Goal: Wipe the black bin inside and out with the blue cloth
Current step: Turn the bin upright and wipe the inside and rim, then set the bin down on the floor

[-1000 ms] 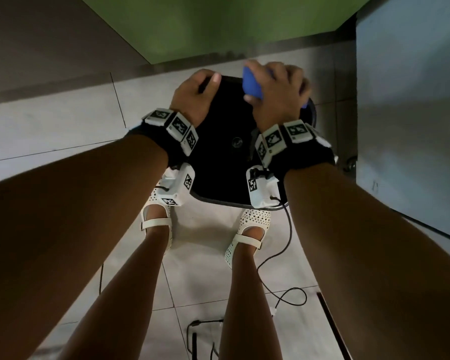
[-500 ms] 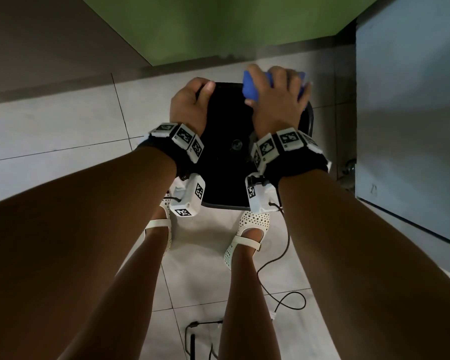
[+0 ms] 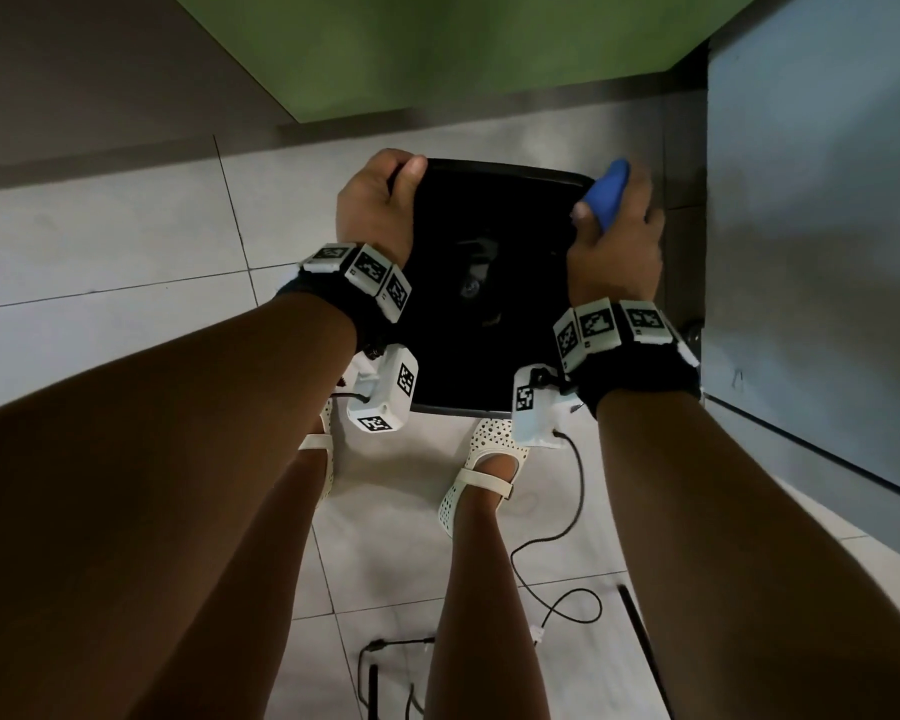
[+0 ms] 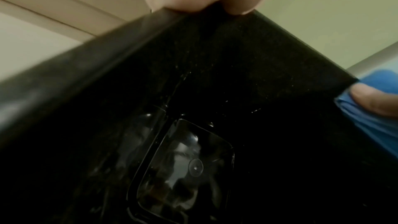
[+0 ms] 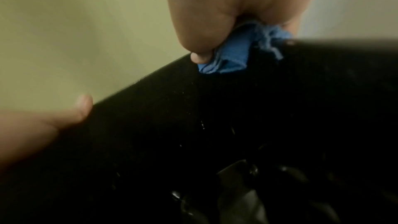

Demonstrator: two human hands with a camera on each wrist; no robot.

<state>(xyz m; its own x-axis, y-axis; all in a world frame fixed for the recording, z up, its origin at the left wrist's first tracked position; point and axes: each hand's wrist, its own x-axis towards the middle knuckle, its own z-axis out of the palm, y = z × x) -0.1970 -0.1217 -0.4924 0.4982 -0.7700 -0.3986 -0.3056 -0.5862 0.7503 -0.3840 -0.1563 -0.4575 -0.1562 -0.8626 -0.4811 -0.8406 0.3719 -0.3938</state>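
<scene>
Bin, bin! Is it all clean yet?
Not yet. The right hand holds the blue cloth over the far right corner of the black bin rim, while the left hand grips the far left corner. Pale specks still dot the inside wall.

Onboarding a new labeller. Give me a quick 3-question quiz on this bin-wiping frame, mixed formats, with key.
1. True or false: the left hand grips the rim of the black bin.
2. Multiple choice: where is the blue cloth? A) lying on the floor tiles B) pinched in the right hand at the bin's far right corner C) draped over the left wrist
3. Fill in: the bin stands just ahead of the person's white ____.

Key: 1 true; 2 B; 3 shoes.
</scene>
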